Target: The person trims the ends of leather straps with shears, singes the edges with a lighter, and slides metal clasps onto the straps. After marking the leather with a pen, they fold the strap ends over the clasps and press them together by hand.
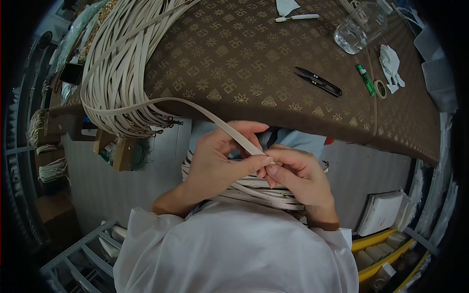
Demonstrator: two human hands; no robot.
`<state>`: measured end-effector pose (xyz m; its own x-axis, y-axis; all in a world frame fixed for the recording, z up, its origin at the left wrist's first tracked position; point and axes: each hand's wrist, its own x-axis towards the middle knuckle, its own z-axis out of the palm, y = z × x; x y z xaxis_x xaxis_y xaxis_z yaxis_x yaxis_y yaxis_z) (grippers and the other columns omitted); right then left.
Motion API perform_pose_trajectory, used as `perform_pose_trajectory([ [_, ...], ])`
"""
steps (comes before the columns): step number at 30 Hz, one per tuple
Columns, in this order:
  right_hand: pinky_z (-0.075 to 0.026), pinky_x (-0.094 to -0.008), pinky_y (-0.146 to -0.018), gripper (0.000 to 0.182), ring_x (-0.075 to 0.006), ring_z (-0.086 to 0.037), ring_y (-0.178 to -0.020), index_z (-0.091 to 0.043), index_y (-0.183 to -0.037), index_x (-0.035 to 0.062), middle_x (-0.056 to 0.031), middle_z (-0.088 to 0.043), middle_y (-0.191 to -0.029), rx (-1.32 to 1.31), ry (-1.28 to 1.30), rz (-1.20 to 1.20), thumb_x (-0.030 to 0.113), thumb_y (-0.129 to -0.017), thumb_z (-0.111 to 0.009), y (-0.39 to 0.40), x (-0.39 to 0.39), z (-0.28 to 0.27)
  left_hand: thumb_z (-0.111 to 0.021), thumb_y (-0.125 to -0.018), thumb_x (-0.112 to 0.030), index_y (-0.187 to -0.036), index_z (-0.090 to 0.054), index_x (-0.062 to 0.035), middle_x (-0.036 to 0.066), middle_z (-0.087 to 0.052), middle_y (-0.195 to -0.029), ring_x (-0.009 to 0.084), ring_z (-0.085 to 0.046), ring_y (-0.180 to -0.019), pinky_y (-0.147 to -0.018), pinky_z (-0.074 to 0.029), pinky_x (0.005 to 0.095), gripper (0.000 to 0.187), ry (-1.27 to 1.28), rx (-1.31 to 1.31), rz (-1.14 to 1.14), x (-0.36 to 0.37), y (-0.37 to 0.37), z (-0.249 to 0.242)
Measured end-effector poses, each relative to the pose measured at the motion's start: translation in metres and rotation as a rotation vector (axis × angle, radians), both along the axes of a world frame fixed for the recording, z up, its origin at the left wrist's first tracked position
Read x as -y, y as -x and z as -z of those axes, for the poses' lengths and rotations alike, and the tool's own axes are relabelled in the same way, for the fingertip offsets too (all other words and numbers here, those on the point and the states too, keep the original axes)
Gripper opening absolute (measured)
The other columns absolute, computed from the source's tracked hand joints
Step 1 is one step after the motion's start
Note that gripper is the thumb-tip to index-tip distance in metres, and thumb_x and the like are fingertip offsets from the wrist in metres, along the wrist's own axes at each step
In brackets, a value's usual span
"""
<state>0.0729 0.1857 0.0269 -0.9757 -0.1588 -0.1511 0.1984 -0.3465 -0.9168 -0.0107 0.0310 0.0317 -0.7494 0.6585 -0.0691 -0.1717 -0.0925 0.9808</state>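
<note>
- Left hand pinches strap near its end, below table edge.
- Right hand grips strap end at fingertips, touching left.
- Strap runs up-left to bundle on table.
- More straps in lap.
- Snips, glass on table, well apart.

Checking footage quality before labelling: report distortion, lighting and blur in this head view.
Head view: strong fisheye bending, black vignette at the corners, the table edge curving; lighting even and soft, with glare only on the glass jar; left hand, right hand and the cream strap they pinch are sharp; the shelves at the margins look dim and smeared.
</note>
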Motion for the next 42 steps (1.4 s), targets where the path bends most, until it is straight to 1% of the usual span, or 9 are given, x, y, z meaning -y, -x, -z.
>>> perform_pose_trajectory([
  [4,-0.039,-0.0190,-0.059,0.024,-0.0060,-0.045,-0.066,-0.053,-0.107,-0.0028,-0.0026,-0.052,-0.082,0.013,0.019,0.014,0.005,-0.086,-0.046,-0.001,0.001,0.001,-0.058,-0.078,-0.001,-0.108,-0.050,0.0047,0.007,-0.060,-0.080,0.0102,-0.057,-0.073,-0.066,-0.048,0.0213,0.031,0.068,-0.045,0.007,0.005,0.005,-0.003],
  [9,-0.038,-0.0180,-0.059,0.024,-0.0058,-0.045,-0.067,-0.053,-0.107,-0.0031,-0.0028,-0.052,-0.081,0.118,0.080,0.006,0.005,-0.086,-0.047,-0.001,0.000,-0.009,-0.055,-0.080,0.000,-0.110,-0.048,0.0066,0.011,-0.061,-0.086,0.0131,-0.059,-0.080,-0.072,-0.048,0.0234,0.031,-0.095,0.266,0.049,0.011,0.011,-0.005],
  [14,-0.038,-0.0183,-0.059,0.023,-0.0065,-0.046,-0.068,-0.054,-0.106,-0.0040,-0.0034,-0.053,-0.081,0.060,0.102,0.031,0.004,-0.086,-0.046,-0.004,-0.002,-0.006,-0.053,-0.080,0.002,-0.110,-0.048,0.0066,0.012,-0.059,-0.093,0.0143,-0.058,-0.085,-0.075,-0.047,0.0238,0.030,-0.133,0.189,0.047,0.015,0.006,-0.009],
  [25,-0.040,-0.0210,-0.060,0.019,-0.0136,-0.051,-0.071,-0.054,-0.099,-0.0056,-0.0078,-0.053,-0.081,-0.135,-0.310,0.034,0.001,-0.082,-0.048,-0.006,-0.005,-0.013,-0.057,-0.075,0.007,-0.105,-0.051,0.0055,0.011,-0.060,-0.094,0.0149,-0.058,-0.088,-0.076,-0.047,0.0241,0.031,-0.043,0.107,0.069,0.015,0.005,-0.011],
  [34,-0.037,-0.0203,-0.056,0.020,-0.0099,-0.047,-0.063,-0.057,-0.097,-0.0050,-0.0056,-0.053,-0.075,-0.163,-0.434,0.135,0.004,-0.080,-0.051,-0.007,0.001,-0.017,-0.052,-0.081,0.003,-0.103,-0.052,0.0057,0.015,-0.060,-0.091,0.0173,-0.059,-0.087,-0.075,-0.047,0.0250,0.023,-0.152,0.154,0.057,0.015,0.007,-0.008],
  [37,-0.037,-0.0200,-0.056,0.020,-0.0098,-0.047,-0.063,-0.057,-0.098,-0.0049,-0.0058,-0.053,-0.077,-0.085,-0.351,0.111,0.004,-0.081,-0.051,-0.008,-0.001,-0.016,-0.043,-0.088,-0.009,-0.099,-0.052,0.0043,0.018,-0.059,-0.093,0.0204,-0.060,-0.085,-0.074,-0.048,0.0264,0.019,-0.193,0.026,-0.045,0.017,0.021,-0.008],
  [39,-0.037,-0.0202,-0.056,0.020,-0.0098,-0.046,-0.063,-0.057,-0.098,-0.0054,-0.0061,-0.053,-0.078,-0.088,-0.314,0.091,0.003,-0.081,-0.051,-0.008,0.001,-0.010,-0.037,-0.092,-0.018,-0.095,-0.051,0.0021,0.013,-0.058,-0.081,0.0157,-0.058,-0.068,-0.066,-0.047,0.0244,0.025,-0.433,0.125,-0.365,0.015,0.034,-0.018],
  [40,-0.037,-0.0204,-0.056,0.021,-0.0099,-0.046,-0.063,-0.057,-0.099,-0.0058,-0.0063,-0.052,-0.079,-0.088,-0.277,0.071,0.003,-0.081,-0.051,-0.007,0.002,-0.005,-0.037,-0.092,-0.018,-0.095,-0.051,0.0021,0.013,-0.058,-0.081,0.0157,-0.058,-0.068,-0.066,-0.047,0.0244,0.025,-0.440,0.110,-0.372,0.020,0.046,-0.022],
  [42,-0.041,-0.0233,-0.060,0.020,-0.0149,-0.052,-0.068,-0.055,-0.101,-0.0032,-0.0084,-0.054,-0.081,-0.074,-0.233,-0.107,0.004,-0.083,-0.049,-0.001,0.005,0.011,-0.035,-0.092,-0.021,-0.095,-0.049,0.0009,0.005,-0.050,-0.066,0.0095,-0.045,-0.049,-0.049,-0.041,0.0201,0.026,-0.824,0.193,-0.586,0.043,0.072,-0.032],
])
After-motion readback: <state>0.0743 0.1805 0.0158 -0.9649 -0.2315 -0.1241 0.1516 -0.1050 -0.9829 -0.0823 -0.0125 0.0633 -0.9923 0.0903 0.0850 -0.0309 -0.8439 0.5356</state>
